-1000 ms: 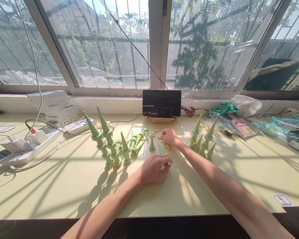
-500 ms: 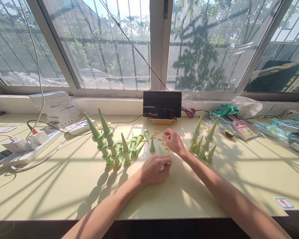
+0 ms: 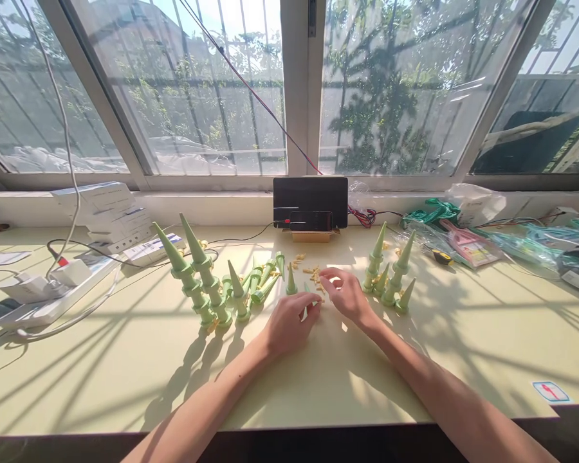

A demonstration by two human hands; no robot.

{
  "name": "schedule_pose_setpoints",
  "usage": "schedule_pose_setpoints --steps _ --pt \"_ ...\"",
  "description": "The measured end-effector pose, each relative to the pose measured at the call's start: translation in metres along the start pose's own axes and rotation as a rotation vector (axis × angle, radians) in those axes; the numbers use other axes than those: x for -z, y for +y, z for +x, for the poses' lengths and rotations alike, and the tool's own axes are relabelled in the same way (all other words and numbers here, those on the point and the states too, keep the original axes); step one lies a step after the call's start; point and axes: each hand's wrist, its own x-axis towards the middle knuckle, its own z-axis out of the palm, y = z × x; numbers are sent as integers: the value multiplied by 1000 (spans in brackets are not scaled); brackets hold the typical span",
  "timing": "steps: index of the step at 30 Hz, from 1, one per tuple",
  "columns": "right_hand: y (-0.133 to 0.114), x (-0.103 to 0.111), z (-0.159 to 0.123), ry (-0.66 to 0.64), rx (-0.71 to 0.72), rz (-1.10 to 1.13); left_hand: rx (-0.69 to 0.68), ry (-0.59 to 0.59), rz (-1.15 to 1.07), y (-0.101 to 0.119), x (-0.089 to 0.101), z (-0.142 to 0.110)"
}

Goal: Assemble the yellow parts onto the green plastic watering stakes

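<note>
Head view, sunlit table (image 3: 367, 399): found left hand (image 3: 294, 321) low over the surface, fingers bent toward thumb in a narrow curl. Could not tell for sure about any piece in that grip. Noted right hand (image 3: 348, 296) just beside and slightly beyond the left, fingers bent, thumb side turned inward. Could not make out any held piece there either, fingertips being too small and partly hidden.

Spotted small yellow pieces (image 3: 314, 275) scattered right by the right fingertips, with a few farther out beyond both hands. Saw upright green cone (image 3: 291, 281) directly beyond the left hand, lower part near the knuckles. Made out pale green cone (image 3: 307, 289), partly covered, close behind the left fingers.

Left of the left hand, logged tall green towers (image 3: 205, 270), stacked in ringed segments with pointed tips and leaning a little in view. Between those and the left hand, marked shorter green tower (image 3: 238, 292) and, farther out, loose green parts (image 3: 266, 283) bunched together, some lying tilted. Right of the right hand, recorded green spire cluster (image 3: 395, 276), tall and short points together, yellow bits attached.

Beyond both hands, noted black tablet (image 3: 310, 193) with phone (image 3: 311, 220) in front. Far left of the hands, saw power strip (image 3: 58, 301) and white boxes (image 3: 101, 209); far right, pink packet (image 3: 470, 245) amid plastic bags (image 3: 525, 252).
</note>
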Motion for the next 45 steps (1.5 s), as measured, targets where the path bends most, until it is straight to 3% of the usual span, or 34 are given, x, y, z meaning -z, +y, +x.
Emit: schedule_pose_setpoints --steps 10,29,45 --pt "-9 -9 -10 -47 33 143 43 141 7 -2 4 6" --pt "-9 -8 -11 -80 -51 284 37 153 -5 -5 3 7" --pt "-5 -10 -12 -131 2 288 89 197 -13 -5 4 9"
